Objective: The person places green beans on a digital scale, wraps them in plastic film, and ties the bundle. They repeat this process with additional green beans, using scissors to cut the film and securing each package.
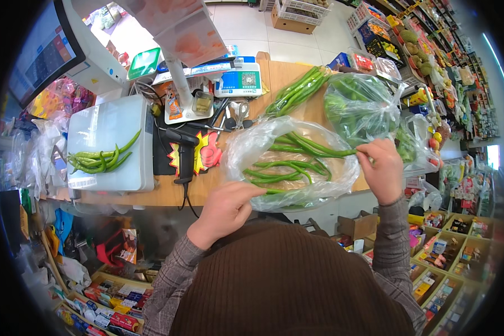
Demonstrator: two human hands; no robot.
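An open clear plastic bag (245, 145) lies spread on the wooden counter with several long green chili peppers (296, 164) in it. At the bag's right rim, my right hand (382, 170) pinches the end of a long green pepper (332, 152) between thumb and fingertips. My left hand (224, 208) is at the near left rim, its index fingertip against the end of another pepper (276, 191). Whether it grips that pepper or the bag's edge cannot be made out. More green peppers (103, 161) rest on the pale weighing platform (109, 122) at the left.
Behind the open bag lie bagged long green peppers (300, 90). A knotted bag of leafy greens (357, 109) stands at the right. A barcode scanner (185, 153) separates bag and scale. The counter (168, 197) ends just before me; a touchscreen monitor (46, 50) rises at far left.
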